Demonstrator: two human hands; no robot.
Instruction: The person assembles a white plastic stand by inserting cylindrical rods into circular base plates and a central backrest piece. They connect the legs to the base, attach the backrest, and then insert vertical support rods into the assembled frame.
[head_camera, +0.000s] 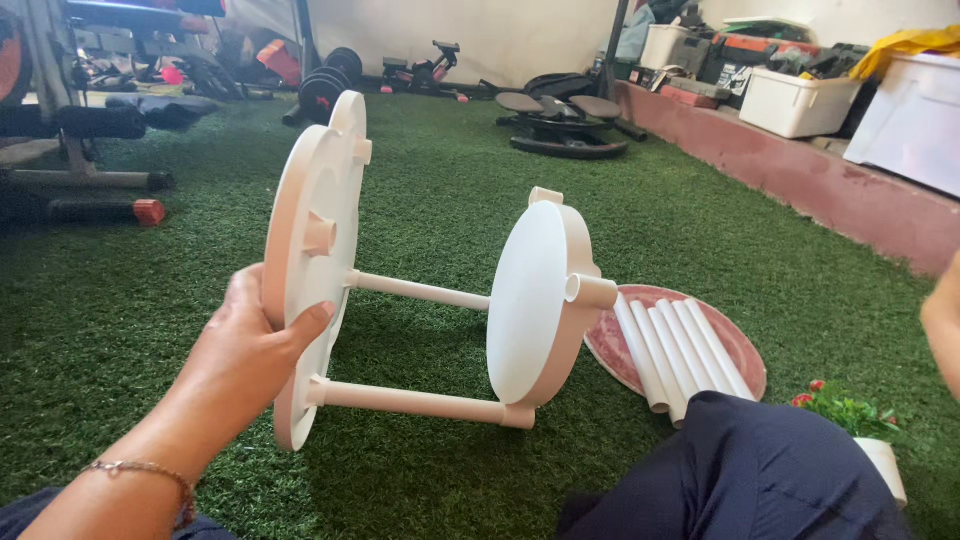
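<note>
My left hand grips the rim of a white round plastic shelf disc, held upright on its edge over the green turf. Two white tubes join it to a second white disc that stands on edge further right, with open sockets on its rim. Beside it, several loose white tubes lie on a reddish round plate. Only a sliver of my right arm shows at the right edge; the hand itself is out of view.
My dark-trousered knee is at the bottom right, next to a small white pot of flowers. Weights and gym gear lie at the back. White bins stand on a raised red ledge.
</note>
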